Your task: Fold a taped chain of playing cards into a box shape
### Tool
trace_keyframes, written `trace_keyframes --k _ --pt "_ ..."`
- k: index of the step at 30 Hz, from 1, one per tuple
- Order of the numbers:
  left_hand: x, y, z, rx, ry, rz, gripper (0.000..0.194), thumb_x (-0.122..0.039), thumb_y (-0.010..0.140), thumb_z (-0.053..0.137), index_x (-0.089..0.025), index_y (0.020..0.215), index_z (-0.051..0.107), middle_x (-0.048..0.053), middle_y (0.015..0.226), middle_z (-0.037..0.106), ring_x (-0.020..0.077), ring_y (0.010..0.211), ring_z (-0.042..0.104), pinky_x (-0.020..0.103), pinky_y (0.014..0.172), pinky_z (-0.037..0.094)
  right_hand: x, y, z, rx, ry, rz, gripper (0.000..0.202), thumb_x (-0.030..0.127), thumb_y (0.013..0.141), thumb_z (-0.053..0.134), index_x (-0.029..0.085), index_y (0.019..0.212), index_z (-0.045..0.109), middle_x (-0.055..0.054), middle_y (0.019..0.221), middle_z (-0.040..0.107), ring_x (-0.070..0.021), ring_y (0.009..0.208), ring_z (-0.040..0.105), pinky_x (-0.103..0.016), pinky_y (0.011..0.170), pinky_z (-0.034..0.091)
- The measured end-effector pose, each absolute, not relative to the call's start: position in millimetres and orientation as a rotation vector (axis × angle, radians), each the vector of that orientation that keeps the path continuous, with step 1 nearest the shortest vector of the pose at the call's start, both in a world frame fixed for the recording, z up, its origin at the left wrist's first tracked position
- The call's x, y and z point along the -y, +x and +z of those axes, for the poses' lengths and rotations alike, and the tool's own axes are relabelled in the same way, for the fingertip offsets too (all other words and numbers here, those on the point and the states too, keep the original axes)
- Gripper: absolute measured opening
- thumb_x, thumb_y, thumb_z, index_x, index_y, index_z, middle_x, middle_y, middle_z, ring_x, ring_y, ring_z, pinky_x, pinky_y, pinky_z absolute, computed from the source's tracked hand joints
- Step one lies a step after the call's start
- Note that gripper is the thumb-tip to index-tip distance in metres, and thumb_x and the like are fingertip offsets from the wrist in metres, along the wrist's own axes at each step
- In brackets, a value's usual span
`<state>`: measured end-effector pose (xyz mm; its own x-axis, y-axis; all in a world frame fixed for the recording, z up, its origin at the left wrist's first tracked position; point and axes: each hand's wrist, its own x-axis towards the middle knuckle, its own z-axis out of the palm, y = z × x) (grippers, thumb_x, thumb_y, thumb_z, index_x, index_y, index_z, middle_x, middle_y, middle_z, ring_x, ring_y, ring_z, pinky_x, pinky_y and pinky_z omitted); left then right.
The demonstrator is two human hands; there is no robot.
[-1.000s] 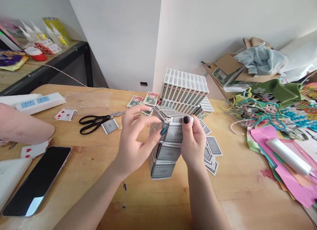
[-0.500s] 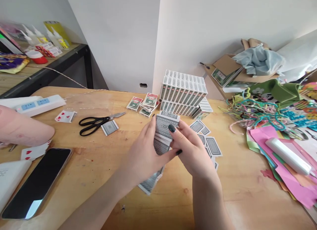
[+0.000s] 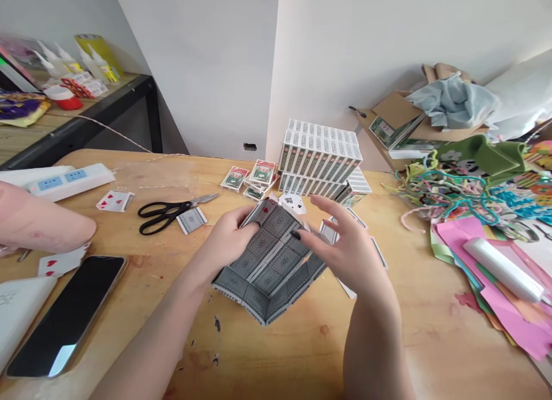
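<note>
A box-like structure of joined playing cards (image 3: 264, 256), grey patterned backs showing inside, is tilted above the wooden table. My left hand (image 3: 233, 234) grips its left wall, thumb inside and fingers behind. At its right edge, my right hand (image 3: 345, 242) has its fingers spread, the thumb close to or touching the card wall; contact is hard to tell. One card showing a spade face (image 3: 292, 202) lies just beyond the structure. Loose cards (image 3: 328, 231) lie face down partly behind my right hand. Black-handled scissors (image 3: 166, 213) rest to the left beside a cut card piece (image 3: 191, 221).
Stacked card decks (image 3: 319, 156) stand at the back, with several red-and-green card boxes (image 3: 263, 173) beside them. A phone (image 3: 66, 314), a pink cylinder (image 3: 43, 219) and a power strip (image 3: 71, 181) occupy the left. Coloured paper (image 3: 495, 279), a white glue gun-like tool (image 3: 502, 270) and yarn (image 3: 448, 187) fill the right.
The card structure has turned and opened toward me, showing its inside. My left hand moved left onto its wall; my right hand's fingers spread apart. A spade-faced card now shows behind it.
</note>
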<state>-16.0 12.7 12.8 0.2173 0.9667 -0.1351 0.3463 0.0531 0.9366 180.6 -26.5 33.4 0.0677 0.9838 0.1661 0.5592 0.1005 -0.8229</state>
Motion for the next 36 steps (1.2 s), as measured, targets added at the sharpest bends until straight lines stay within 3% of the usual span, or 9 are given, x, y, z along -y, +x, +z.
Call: trace_keyframes --k 3,9,14,19,27,36 --pt "-13 -18 14 -1.338 1.537 0.771 0.037 -0.016 0.075 0.046 -0.021 0.105 0.067 -0.002 0.087 0.071 0.0223 0.089 0.065 0.033 0.082 0.051 24 184 29 1.771 -1.552 0.932 0.062 0.018 0.077 0.058 0.027 0.136 0.043 -0.007 0.125 0.062 -0.0245 0.109 0.060 -0.044 0.090 0.049" --pt "-9 -23 19 -1.380 1.734 0.760 0.033 -0.022 0.078 0.050 -0.022 0.106 0.067 0.001 0.102 0.071 0.0232 0.095 0.065 0.034 0.085 0.051 24 172 29 1.907 -1.528 0.948 0.065 0.001 0.067 0.044 0.027 0.125 0.058 -0.003 0.123 0.064 -0.0246 0.109 0.061 -0.041 0.092 0.048" --pt "-7 -21 16 -1.525 1.786 0.813 0.029 -0.025 0.082 0.049 -0.023 0.104 0.068 0.003 0.104 0.072 0.0247 0.098 0.065 0.035 0.085 0.051 24 165 32 1.904 -1.537 0.934 0.055 0.000 0.064 0.044 0.026 0.106 0.069 -0.002 0.097 0.074 -0.0243 0.090 0.067 -0.036 0.080 0.052" --pt "-5 -18 16 -1.622 1.852 0.832 0.027 -0.022 0.081 0.052 -0.022 0.102 0.068 0.004 0.101 0.072 0.0264 0.093 0.067 0.037 0.083 0.051 23 163 32 1.856 -1.576 0.945 0.036 0.002 0.066 0.045 0.025 0.080 0.069 0.000 0.073 0.071 -0.0223 0.076 0.067 -0.032 0.071 0.052" --pt "-3 -15 10 -1.648 1.915 0.897 0.018 -0.019 0.080 0.050 -0.022 0.095 0.062 0.005 0.093 0.070 0.0252 0.088 0.065 0.038 0.079 0.051 23 161 30 1.803 -1.632 0.894 0.034 0.003 0.065 0.047 0.023 0.080 0.069 -0.001 0.074 0.071 -0.0200 0.067 0.065 -0.027 0.057 0.049" --pt "-1 -8 13 -1.702 1.913 0.799 0.020 -0.016 0.074 0.051 -0.018 0.089 0.064 0.006 0.088 0.069 0.0253 0.083 0.064 0.036 0.076 0.050 22 162 30 1.798 -1.689 0.860 0.030 0.003 0.064 0.047 0.023 0.073 0.068 -0.001 0.068 0.070 -0.0217 0.071 0.066 -0.031 0.065 0.050"
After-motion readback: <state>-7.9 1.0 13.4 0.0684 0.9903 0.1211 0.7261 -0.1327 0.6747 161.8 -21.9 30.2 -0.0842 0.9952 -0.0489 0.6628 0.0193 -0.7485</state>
